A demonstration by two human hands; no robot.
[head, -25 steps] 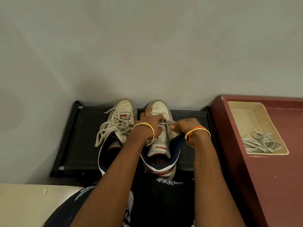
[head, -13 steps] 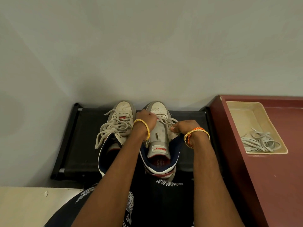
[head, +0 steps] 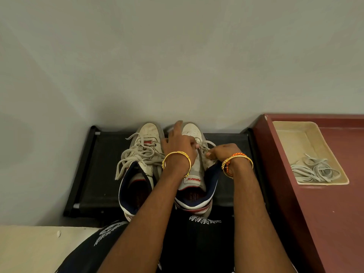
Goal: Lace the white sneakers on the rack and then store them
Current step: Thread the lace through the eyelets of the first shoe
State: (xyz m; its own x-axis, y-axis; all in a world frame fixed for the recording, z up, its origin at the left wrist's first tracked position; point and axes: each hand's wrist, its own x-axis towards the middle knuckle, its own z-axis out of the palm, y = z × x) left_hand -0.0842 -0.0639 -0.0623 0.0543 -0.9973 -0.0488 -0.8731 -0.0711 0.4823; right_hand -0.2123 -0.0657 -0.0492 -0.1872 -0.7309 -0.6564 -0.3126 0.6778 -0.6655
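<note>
Head view: two white sneakers stand side by side on one black rack (head: 98, 174). Your right hand (head: 222, 152) pinches the lace (head: 208, 143) at the eyelets of the right sneaker (head: 194, 174). Your left hand (head: 178, 144) lies over that shoe's vamp, just left of the pinch, fingers extended toward the toe; whether it holds lace cannot be told. Left of both hands, the left sneaker (head: 145, 134) is laced, ends loose. Well right of the grip, one tray (head: 291, 134) holds spare laces (head: 315, 171).
</note>
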